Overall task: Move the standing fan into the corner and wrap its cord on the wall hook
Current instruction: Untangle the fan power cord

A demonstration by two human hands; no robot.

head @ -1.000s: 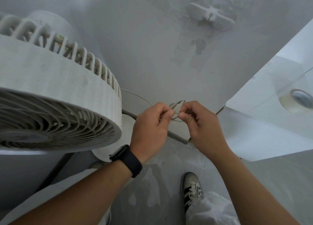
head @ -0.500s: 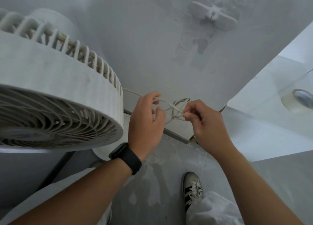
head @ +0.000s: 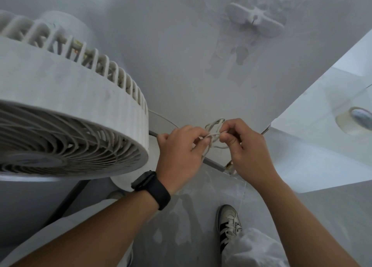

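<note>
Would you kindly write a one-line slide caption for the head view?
Both hands, left hand and right hand, pinch a looped cord beside the fan, below the wall hook.

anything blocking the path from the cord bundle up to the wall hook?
Nothing visible. Both the left hand and right hand pinch the coiled cord below the wall hook; only bare wall lies between. The fan sits off to the left.

A tape roll (head: 356,123) lies on the white surface (head: 314,146).
</note>
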